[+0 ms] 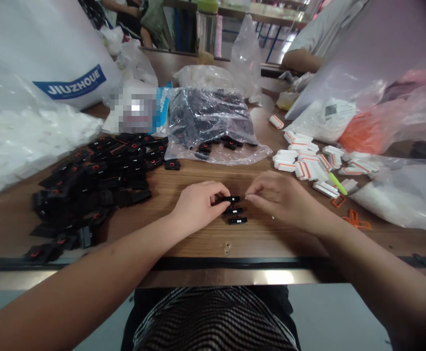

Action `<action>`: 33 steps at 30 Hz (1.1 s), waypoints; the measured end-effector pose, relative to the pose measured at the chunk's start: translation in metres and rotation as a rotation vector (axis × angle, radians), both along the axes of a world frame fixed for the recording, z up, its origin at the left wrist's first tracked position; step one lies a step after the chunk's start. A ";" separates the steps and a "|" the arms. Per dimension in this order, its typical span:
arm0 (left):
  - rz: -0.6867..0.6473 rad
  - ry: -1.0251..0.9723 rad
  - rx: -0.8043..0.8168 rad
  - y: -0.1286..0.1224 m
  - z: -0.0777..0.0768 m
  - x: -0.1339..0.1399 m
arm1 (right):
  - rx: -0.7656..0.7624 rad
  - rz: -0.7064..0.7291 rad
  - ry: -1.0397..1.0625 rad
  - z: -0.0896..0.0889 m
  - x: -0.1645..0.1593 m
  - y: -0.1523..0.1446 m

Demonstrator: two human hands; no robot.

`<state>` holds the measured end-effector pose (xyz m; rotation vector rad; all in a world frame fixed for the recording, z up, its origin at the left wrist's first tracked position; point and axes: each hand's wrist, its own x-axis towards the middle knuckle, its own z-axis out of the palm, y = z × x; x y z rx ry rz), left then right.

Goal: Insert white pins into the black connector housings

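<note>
My left hand (198, 207) pinches the end of a small black plastic part (233, 199) between thumb and fingertips. White dots show on the part's side. Two similar parts, a black middle piece (234, 211) and a black near piece (237, 221), lie in a row just below it on the table. Closed in a pinch, my right hand (282, 197) hovers a little right of the held part, apart from it. Something tiny and pale may be at its fingertips, too small to name. A white speck (273, 217) lies beneath that hand.
A heap of black parts (106, 170) spreads on the left. A clear bag of black parts (213, 117) lies ahead. White-and-orange pieces (308, 161), a yellow-green stick (338, 184) and orange frames (355, 220) are on the right. Plastic bags (406, 200) flank both sides.
</note>
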<state>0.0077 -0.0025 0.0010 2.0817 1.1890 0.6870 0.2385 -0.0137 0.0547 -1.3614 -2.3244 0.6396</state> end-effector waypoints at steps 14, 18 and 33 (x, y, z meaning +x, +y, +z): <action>-0.010 0.010 0.014 0.000 0.001 0.000 | 0.084 0.172 -0.171 -0.006 -0.029 0.015; -0.007 0.024 0.009 0.000 0.001 0.000 | 0.089 0.195 -0.215 -0.005 -0.033 0.014; -0.004 0.012 0.001 -0.001 0.001 0.000 | 0.265 0.242 -0.377 0.001 -0.036 -0.001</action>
